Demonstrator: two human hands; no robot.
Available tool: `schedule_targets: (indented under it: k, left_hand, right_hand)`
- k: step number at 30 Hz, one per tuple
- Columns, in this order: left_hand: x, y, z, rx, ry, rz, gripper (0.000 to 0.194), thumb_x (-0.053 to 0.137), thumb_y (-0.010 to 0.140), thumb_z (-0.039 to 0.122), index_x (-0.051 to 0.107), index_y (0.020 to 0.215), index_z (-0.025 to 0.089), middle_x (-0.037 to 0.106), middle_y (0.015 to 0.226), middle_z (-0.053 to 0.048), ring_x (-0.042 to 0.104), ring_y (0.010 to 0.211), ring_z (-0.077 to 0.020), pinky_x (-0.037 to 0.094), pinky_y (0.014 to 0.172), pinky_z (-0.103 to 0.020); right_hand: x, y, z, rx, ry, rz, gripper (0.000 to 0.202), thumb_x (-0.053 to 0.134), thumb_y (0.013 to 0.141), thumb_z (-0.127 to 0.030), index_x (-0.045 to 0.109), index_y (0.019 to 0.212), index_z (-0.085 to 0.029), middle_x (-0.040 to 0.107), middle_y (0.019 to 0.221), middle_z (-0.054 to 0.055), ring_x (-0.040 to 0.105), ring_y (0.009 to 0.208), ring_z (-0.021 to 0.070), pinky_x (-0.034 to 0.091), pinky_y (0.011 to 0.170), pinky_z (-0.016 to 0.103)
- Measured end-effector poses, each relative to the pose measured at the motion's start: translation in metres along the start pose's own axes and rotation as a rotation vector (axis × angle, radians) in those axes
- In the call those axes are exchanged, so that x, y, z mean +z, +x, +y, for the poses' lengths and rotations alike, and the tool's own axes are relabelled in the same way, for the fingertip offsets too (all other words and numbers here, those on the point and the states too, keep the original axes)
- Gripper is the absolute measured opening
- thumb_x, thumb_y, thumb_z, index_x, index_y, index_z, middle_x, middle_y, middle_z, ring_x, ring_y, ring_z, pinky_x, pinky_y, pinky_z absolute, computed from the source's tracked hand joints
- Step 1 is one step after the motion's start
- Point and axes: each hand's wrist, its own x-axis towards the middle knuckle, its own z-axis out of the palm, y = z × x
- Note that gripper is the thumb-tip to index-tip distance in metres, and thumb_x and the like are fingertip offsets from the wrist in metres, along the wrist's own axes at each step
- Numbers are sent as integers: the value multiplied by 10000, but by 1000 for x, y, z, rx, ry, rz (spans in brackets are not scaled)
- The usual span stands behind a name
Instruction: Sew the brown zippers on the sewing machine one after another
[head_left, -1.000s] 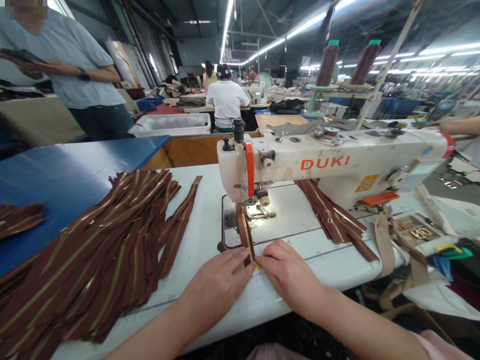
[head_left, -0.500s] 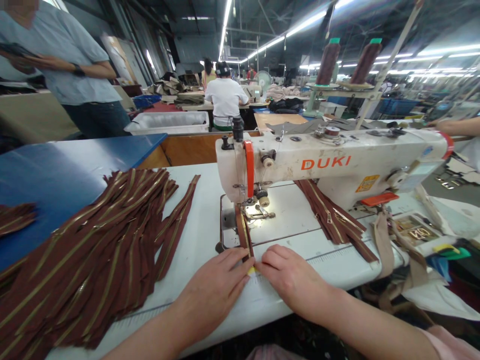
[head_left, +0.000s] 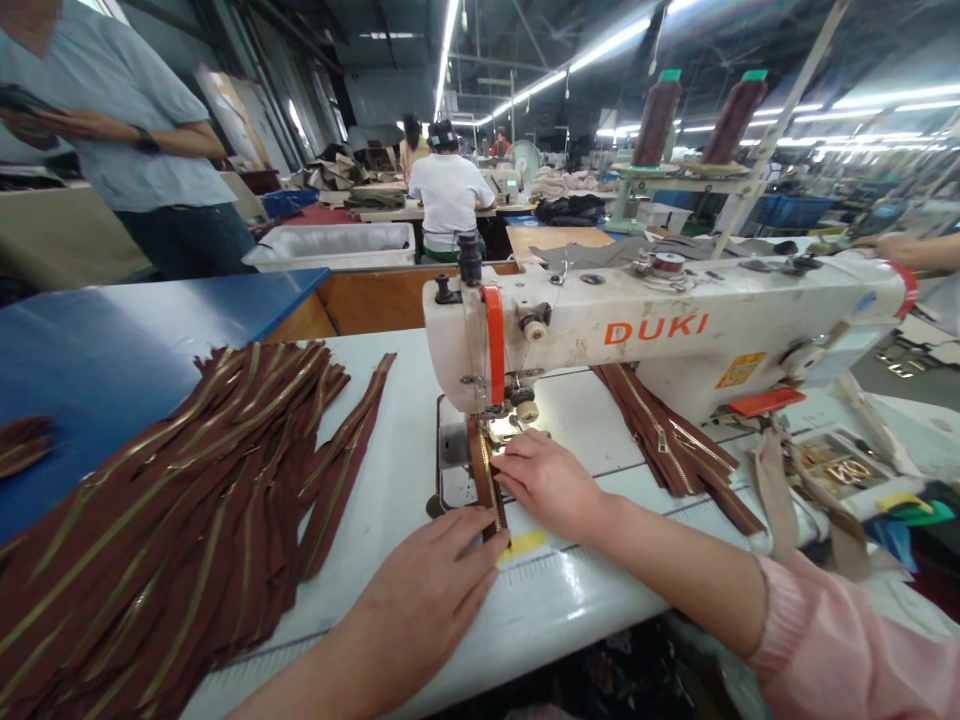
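Right hand (head_left: 553, 487) moved up zipper (head_left: 487, 480) edge; hands (head_left: 429, 575) apart.

Gold-striped brown zippers (head_left: 191, 510) lie at the left edge of a pale tabletop (head_left: 600, 590); the sewing machine (head_left: 570, 350) is white (lettering (head_left: 657, 328) orange).

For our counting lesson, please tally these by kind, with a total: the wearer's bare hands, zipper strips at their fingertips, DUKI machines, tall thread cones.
Left hand and right hand: 2
Zipper strip: 1
DUKI machine: 1
Tall thread cones: 2
Total: 6
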Motion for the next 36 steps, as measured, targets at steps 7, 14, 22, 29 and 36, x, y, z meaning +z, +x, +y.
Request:
schedule_targets:
  k: [7, 14, 22, 29, 36]
  left_hand:
    - [-2, 2, 1, -5, 15, 8, 332, 351, 952, 183, 622, 1145, 186, 651, 1088, -91, 593, 1023, -216, 532, 883, -374]
    - [-1, 0, 0, 5, 26, -18, 308, 378, 943, 177, 628, 1122, 183, 651, 1110, -91, 597, 1036, -213, 532, 886, -371]
    - [0, 1, -1, -5, 45, -7, 318, 358, 954, 195, 620, 1134, 198, 655, 1101, -84, 603, 1024, -210, 530, 872, -371]
    - [3, 4, -9, -7, 64, -11, 325, 357, 954, 191, 618, 1147, 183, 647, 1106, -89, 586, 1042, -223, 510, 882, -386]
    - [10, 13, -21, -30, 78, -45, 322, 367, 958, 230, 620, 1146, 168, 651, 1101, -98, 581, 1051, -242, 505, 898, -428]
  right_hand:
    - [3, -5, -1, -86, -125, -29, 104, 573, 889, -147, 630, 802, -151, 613, 808, 52, 514, 797, 197, 434, 717, 311]
    - [2, -4, -1, -103, -119, -56, 106, 566, 897, -154, 629, 813, -143, 615, 834, 60, 504, 818, 201, 431, 734, 321]
    - [4, -3, 1, -108, -110, -14, 125, 564, 896, -142, 623, 787, -152, 610, 799, 47, 507, 795, 191, 423, 722, 305]
    - [6, 3, 6, -75, -94, -4, 117, 566, 895, -142, 634, 801, -150, 616, 809, 55, 506, 802, 195, 406, 706, 315]
    - [5, 8, 11, -88, -79, -43, 96, 546, 904, -139, 639, 880, -139, 623, 869, 69, 512, 844, 200, 403, 734, 322]
